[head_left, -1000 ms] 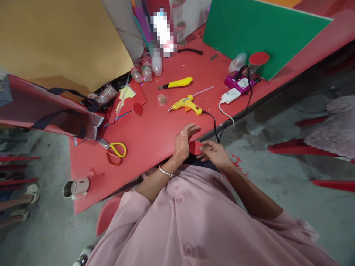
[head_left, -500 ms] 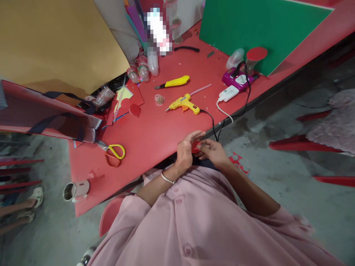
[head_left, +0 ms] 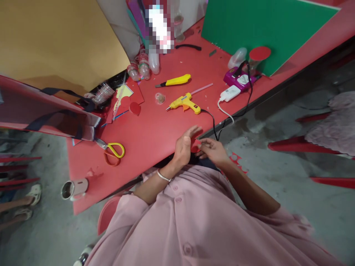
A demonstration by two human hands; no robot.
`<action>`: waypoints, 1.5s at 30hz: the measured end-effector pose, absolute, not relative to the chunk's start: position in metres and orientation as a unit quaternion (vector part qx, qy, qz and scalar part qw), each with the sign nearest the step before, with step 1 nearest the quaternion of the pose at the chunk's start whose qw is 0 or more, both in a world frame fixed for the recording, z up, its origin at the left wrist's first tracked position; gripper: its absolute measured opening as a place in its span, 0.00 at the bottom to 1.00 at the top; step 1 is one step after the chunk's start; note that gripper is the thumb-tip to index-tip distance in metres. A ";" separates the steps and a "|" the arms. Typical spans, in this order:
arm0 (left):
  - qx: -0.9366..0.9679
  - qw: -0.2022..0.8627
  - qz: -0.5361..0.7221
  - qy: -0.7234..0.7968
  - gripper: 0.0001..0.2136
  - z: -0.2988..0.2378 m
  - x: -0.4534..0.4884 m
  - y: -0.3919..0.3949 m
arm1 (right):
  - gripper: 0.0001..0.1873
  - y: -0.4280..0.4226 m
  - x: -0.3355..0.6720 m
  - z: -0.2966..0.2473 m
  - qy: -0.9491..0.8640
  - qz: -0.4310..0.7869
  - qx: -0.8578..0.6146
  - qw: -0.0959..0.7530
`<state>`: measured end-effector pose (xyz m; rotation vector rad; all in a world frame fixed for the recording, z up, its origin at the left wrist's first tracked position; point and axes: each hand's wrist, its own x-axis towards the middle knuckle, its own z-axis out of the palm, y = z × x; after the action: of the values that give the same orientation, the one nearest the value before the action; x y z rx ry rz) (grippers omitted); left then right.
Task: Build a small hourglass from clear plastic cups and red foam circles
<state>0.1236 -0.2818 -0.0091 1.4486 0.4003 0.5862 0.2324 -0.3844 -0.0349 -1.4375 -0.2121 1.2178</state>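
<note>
Left hand (head_left: 183, 148) flat, right hand (head_left: 215, 150) pinching red piece (head_left: 195, 145)

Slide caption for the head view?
Right hand holds a red piece beside the left hand; yellow glue gun lies on the red table.

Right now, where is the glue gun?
In the head view, the glue gun lies on the table, just right of centre, between the yellow cutter and the left hand.
</note>
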 end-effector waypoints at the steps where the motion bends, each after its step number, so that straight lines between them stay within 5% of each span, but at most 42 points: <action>1: 0.642 0.707 0.246 0.166 0.40 -0.007 0.122 -0.287 | 0.17 -0.385 0.233 -0.035 -0.094 0.523 -0.614 0.584; 5: 0.634 0.721 0.245 0.138 0.41 -0.003 0.120 -0.280 | 0.17 -0.385 0.233 -0.035 -0.092 0.523 -0.615 0.584; 11: 0.578 0.673 0.350 0.302 0.40 -0.004 0.128 -0.232 | 0.12 -0.385 0.233 -0.033 -0.079 0.521 -0.628 0.573; 27: 0.502 0.804 0.215 0.236 0.41 0.003 0.125 -0.280 | 0.11 -0.382 0.232 -0.031 -0.100 0.516 -0.638 0.563; 29: 0.586 0.747 0.228 0.215 0.44 0.008 0.114 -0.269 | 0.11 -0.382 0.232 -0.031 -0.096 0.515 -0.638 0.564; 35: 0.927 0.282 0.156 0.190 0.42 0.013 0.061 -0.192 | 0.12 -0.382 0.234 -0.031 -0.095 0.523 -0.633 0.563; 45: 0.958 0.271 0.078 0.054 0.56 -0.005 0.068 -0.239 | 0.13 -0.380 0.234 -0.031 -0.103 0.521 -0.632 0.565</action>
<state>0.0676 -0.2385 -0.0052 2.5806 0.1447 0.2101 0.2336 -0.3804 -0.0308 -1.4855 -0.2424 1.2245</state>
